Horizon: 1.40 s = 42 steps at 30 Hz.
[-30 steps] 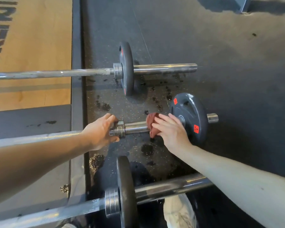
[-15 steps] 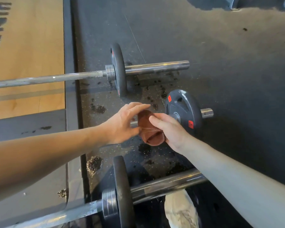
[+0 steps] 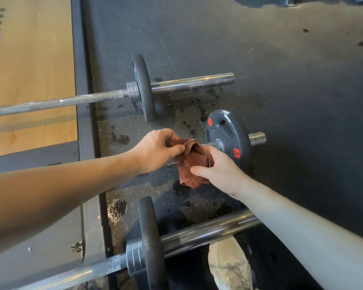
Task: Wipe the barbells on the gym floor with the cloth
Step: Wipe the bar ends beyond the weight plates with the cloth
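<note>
The dark speckled rubber gym floor (image 3: 281, 101), marked with darker spots, carries the middle barbell (image 3: 257, 138) between two others, with a wooden platform (image 3: 30, 70) to its left. Over its bar, just beside its black plate (image 3: 228, 130), both hands hold the brown cloth (image 3: 194, 164). The left hand (image 3: 157, 149) pinches a corner and the right hand (image 3: 218, 172) clasps the bundle, probably refolding it for wiping.
</note>
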Available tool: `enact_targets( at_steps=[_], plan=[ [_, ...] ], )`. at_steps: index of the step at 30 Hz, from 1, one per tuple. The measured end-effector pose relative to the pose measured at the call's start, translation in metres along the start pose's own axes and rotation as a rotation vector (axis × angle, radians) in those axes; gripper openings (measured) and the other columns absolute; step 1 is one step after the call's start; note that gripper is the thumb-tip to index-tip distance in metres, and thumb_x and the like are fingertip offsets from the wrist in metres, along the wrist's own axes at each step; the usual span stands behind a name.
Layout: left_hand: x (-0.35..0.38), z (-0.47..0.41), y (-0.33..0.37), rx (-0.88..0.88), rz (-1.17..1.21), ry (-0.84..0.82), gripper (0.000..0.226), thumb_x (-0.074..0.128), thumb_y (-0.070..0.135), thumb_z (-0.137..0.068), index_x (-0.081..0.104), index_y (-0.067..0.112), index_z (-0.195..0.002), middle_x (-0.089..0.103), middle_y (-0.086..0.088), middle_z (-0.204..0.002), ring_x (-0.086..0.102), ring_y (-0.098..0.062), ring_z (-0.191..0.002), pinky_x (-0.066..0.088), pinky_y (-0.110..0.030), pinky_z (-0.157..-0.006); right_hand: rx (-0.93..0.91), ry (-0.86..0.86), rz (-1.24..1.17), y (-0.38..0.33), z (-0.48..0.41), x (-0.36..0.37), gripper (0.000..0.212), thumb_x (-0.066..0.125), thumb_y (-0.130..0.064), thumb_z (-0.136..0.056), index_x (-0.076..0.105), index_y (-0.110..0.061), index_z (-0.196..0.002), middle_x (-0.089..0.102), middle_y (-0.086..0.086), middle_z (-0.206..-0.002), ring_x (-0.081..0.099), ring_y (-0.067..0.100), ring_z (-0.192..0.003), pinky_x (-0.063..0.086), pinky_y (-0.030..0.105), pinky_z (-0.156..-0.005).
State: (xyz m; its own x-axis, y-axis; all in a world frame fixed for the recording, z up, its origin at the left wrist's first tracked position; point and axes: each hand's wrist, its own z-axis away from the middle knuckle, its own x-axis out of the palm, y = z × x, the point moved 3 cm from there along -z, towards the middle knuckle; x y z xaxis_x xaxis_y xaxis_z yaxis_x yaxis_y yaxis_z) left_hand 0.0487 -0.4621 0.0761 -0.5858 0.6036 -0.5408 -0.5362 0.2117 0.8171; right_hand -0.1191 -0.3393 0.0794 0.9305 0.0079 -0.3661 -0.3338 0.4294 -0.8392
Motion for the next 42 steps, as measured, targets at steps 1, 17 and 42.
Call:
enact_targets(
  at_steps=[1,17,42],
  plan=[
    [-0.001,-0.002,-0.001,-0.043,0.028,0.022,0.017,0.074,0.032,-0.093,0.068,0.017,-0.091,0.073,0.003,-0.079,0.055,0.001,-0.054,0.043,-0.018,-0.054,-0.007,0.042,0.021,-0.001,-0.002,0.000,0.029,0.074,-0.026,-0.091,0.064,-0.032,-0.118,0.073,-0.013,-0.106,0.068,0.004,-0.099,0.057,0.031,-0.090],
    [-0.019,-0.030,-0.064,-0.156,-0.441,0.092,0.022,0.065,0.036,-0.094,0.074,0.025,-0.111,0.075,0.002,-0.101,0.069,-0.021,-0.095,0.057,-0.035,-0.088,-0.614,0.093,1.052,0.016,-0.065,0.079,0.078,0.058,-0.041,-0.099,0.017,-0.024,-0.163,0.019,0.007,-0.169,0.014,0.028,-0.155,0.021,0.052,-0.121],
    [-0.026,0.049,-0.125,0.171,-0.650,0.114,0.063,0.081,0.053,-0.075,0.052,0.022,-0.122,0.052,0.004,-0.117,0.045,-0.017,-0.106,0.049,-0.040,-0.093,-0.770,0.131,1.090,0.025,-0.074,0.094,0.058,0.067,-0.020,-0.094,0.048,-0.015,-0.149,0.050,0.004,-0.150,0.044,0.027,-0.134,0.037,0.047,-0.104]
  ],
)
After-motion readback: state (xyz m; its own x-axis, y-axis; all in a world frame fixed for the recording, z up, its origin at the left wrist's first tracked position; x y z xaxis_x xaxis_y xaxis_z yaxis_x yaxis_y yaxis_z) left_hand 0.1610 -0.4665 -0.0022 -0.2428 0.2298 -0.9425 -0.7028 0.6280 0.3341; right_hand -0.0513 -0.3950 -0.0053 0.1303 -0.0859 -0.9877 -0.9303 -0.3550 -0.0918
